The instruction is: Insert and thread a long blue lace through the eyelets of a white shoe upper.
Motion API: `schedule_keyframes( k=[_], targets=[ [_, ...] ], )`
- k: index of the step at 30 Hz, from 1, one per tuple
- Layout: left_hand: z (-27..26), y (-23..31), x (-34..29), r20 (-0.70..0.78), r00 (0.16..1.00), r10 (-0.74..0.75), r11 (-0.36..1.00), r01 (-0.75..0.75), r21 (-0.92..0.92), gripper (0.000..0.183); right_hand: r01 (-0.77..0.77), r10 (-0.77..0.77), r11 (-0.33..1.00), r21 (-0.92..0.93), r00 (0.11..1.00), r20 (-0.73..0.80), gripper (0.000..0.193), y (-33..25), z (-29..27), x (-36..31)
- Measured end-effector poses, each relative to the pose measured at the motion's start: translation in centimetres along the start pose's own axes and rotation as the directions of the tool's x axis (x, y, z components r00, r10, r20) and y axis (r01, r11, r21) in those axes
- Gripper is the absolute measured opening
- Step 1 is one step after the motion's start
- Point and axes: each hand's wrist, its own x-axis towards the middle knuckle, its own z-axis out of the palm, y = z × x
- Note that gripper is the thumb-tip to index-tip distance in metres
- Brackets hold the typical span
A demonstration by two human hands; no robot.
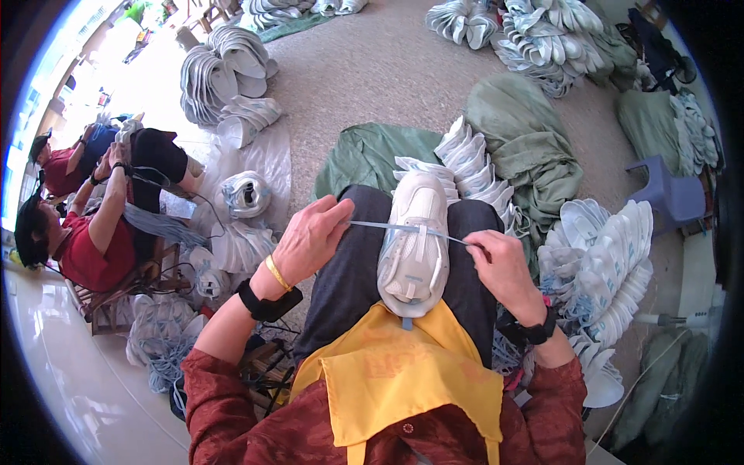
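Note:
A white sneaker (414,267) rests on my lap between my thighs, its toe pointing away from me. A thin light-blue shoelace (372,225) runs across the upper, pulled out to both sides. My left hand (311,232) is closed on the lace's left end, a little above my left thigh. On the other side my right hand (502,265) pinches the right end between thumb and fingers. Neither hand touches the shoe itself. A yellow apron (411,372) covers my lap just below the heel.
Stacked white shoe uppers (601,263) stand close on my right, with more uppers (473,159) beyond my knees beside green sacks (519,132). A purple stool (668,194) is at the far right. Two co-workers sit at left, one in a red shirt (97,256), near bundled blue laces (163,225).

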Motion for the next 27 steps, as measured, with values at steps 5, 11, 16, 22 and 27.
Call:
schedule_keyframes(
  k=[5,11,16,22,27],
  targets=[
    [-1.7,-1.8,-1.9,-0.079,0.997,-0.014,0.984,0.027,0.176,0.007,-0.153,0.152,0.988,-0.013,0.987,-0.046,0.008,2.1,-2.3,-1.7],
    [-6.5,-6.6,-6.5,-0.313,0.934,-0.170,0.879,0.287,0.379,0.004,-0.230,0.219,0.967,-0.112,0.971,-0.097,0.012,7.4,-5.0,-5.1],
    [-13.6,-12.6,-12.1,-0.525,0.830,-0.189,0.740,0.472,0.480,0.001,-0.354,0.328,0.929,-0.111,0.924,-0.198,0.016,13.3,-7.8,-8.9],
    [-23.1,-16.9,-19.6,-0.734,0.662,-0.148,0.634,0.634,0.444,0.004,-0.430,0.358,0.893,-0.134,0.858,-0.368,0.018,17.2,-11.5,-11.8],
    [-32.0,-20.4,-25.4,-0.859,0.486,-0.163,0.399,0.828,0.393,0.016,-0.464,0.327,0.855,-0.233,0.830,-0.453,0.024,21.5,-16.9,-15.0]
  ],
)
